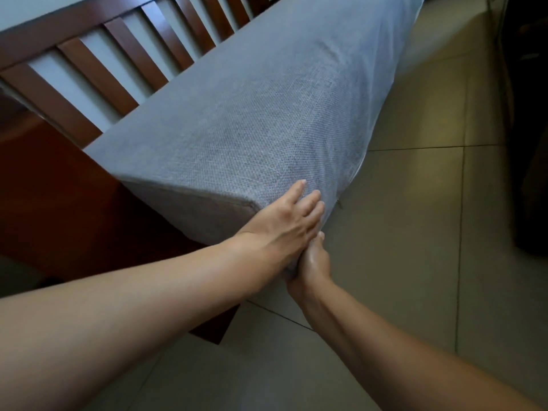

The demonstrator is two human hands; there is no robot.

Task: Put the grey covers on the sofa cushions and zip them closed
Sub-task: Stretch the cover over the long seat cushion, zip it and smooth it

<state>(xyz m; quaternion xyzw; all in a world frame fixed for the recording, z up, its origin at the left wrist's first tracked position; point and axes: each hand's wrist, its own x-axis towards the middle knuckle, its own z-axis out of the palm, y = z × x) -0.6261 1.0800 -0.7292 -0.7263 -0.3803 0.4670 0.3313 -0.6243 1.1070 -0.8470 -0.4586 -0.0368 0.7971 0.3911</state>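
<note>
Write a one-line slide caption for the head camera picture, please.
Left hand flat on the grey-covered cushion, right hand gripping its corner edge on a wooden sofa.

The cushion [237, 120] lies on the sofa frame [59, 188], its length running from the near corner to the far right, with the slatted back [98, 72] behind it on the left and the floor [415, 232] to its right. The left hand [284, 221] rests flat on the cushion's near corner. The right hand [311, 265] sits just below it at the cushion's edge, seemingly gripping the cover there.
</note>
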